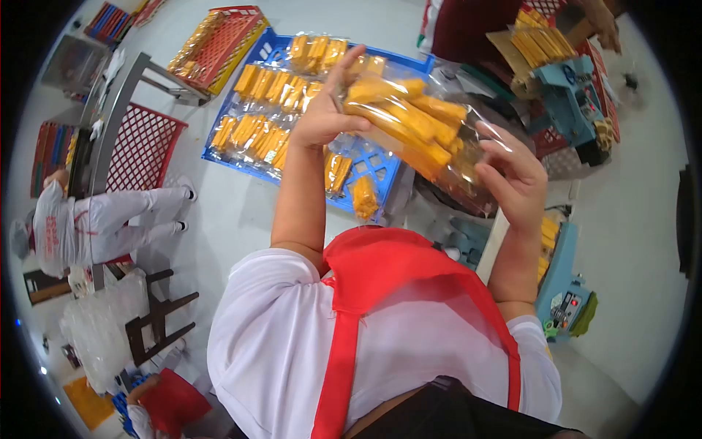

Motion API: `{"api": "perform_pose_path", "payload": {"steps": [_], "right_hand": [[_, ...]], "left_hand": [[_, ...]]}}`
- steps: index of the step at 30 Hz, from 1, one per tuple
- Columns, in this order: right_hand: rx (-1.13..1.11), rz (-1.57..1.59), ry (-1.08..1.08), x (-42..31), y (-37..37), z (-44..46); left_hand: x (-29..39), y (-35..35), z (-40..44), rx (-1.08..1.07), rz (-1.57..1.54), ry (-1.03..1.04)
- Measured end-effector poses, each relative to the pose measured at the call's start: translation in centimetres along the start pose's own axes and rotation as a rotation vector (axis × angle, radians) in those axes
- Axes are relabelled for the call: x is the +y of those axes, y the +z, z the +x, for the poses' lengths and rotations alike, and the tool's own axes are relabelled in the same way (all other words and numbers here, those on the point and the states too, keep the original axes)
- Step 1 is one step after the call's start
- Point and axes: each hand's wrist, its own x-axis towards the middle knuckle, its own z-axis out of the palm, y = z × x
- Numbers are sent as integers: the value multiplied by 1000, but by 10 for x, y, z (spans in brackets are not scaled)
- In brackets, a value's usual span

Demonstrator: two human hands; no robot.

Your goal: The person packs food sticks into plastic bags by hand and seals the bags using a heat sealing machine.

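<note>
A clear plastic bag of thick yellow sticks (417, 121) is held up in front of my chest, slanting down to the right. My left hand (322, 117) grips its upper left end, thumb in front and a finger stretched up along the edge. At the loose plastic on the right end, my right hand (515, 179) curls its thumb and fingers round the film. Behind the bag, a blue plastic crate (256, 170) carries rows of similar packed bags (252, 135). One small bag (363, 196) lies at the crate's near corner.
Right of me stand a blue-green machine (563, 91) and another with a control panel (563, 311). A co-worker in dark clothing (475, 25) is at the far side. A red and yellow crate (219, 47) stands back left; a person in white (110, 223) is at a left table.
</note>
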Motion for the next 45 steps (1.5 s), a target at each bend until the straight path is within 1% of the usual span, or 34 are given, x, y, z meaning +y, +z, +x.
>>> {"api": "perform_pose_path", "payload": {"steps": [1,2,3,4,5,6,7,9,10,11,13,14,15,17,18,19,21,22,23,24,25,26,29,30,32,34,35,37,40,41,43,45], "right_hand": [[-45,-103,-22,-6,1,5],[-106,-140,-58,-5,-2,9],[-143,-113,-88,-8,1,14],[-174,-144,-70,-13,4,19],[-207,-179,-52,-15,7,24],[-238,-252,-138,-11,10,29],[-274,-231,-170,-10,12,33],[-313,-249,-199,-5,18,40],[-334,-204,-205,-2,23,44],[-354,-185,-226,-3,28,49],[-424,-203,-199,-7,38,58],[-443,-218,-248,-7,45,61],[-461,-231,-298,-7,52,63],[-525,-241,-259,-8,65,71],[-547,-243,-247,-8,72,76],[-577,-297,-381,-6,79,85],[-600,-352,-515,-4,98,98],[-576,-281,-461,-7,111,101],[-561,-250,-428,-6,124,104],[-545,-218,-395,-5,137,107],[-512,-280,-532,0,150,112],[-480,-343,-670,4,160,114],[-501,-392,-609,11,180,109],[-552,-419,-516,9,181,108],[-533,-375,-530,23,186,107],[-505,-329,-557,26,189,106],[-560,-164,-369,24,187,103],[-611,-10,-177,18,183,98],[-620,15,-112,12,178,98],[-614,-56,-270,14,178,100],[-610,-106,-443,13,183,103],[-568,-270,-462,6,186,100]], "left_hand": [[0,0,0,20,20,16],[-3,-3,-1,6,35,40],[-1,-6,-3,-2,57,67],[4,-8,-5,37,94,92],[9,-8,-9,11,34,31],[13,-8,-14,-17,-30,-27],[17,-9,-19,18,-1,-1],[25,-14,-29,6,-92,-48],[30,-16,-34,28,-43,-64],[35,-18,-40,51,-20,-50],[41,-23,-51,110,33,-1],[39,-28,-60,142,114,36],[43,-30,-66,152,120,35],[51,-32,-76,194,-53,85],[51,-40,-80,210,35,150],[54,-41,-82,212,40,151],[57,-41,-82,366,-236,366],[57,-40,-81,461,-261,456],[52,-42,-79,458,-266,448],[44,-48,-78,495,-451,524],[40,-48,-77,532,-638,598],[37,-47,-76,618,-664,615],[26,-54,-80,669,-741,624],[26,-54,-83,678,-748,626],[28,-52,-88,734,-606,624],[26,-56,-94,731,-602,656],[26,-58,-95,718,-594,686],[31,-62,-99,682,-582,674],[34,-63,-95,600,-577,658],[36,-64,-95,553,-575,660],[31,-64,-93,556,-537,671],[26,-67,-91,543,-481,688]]}}
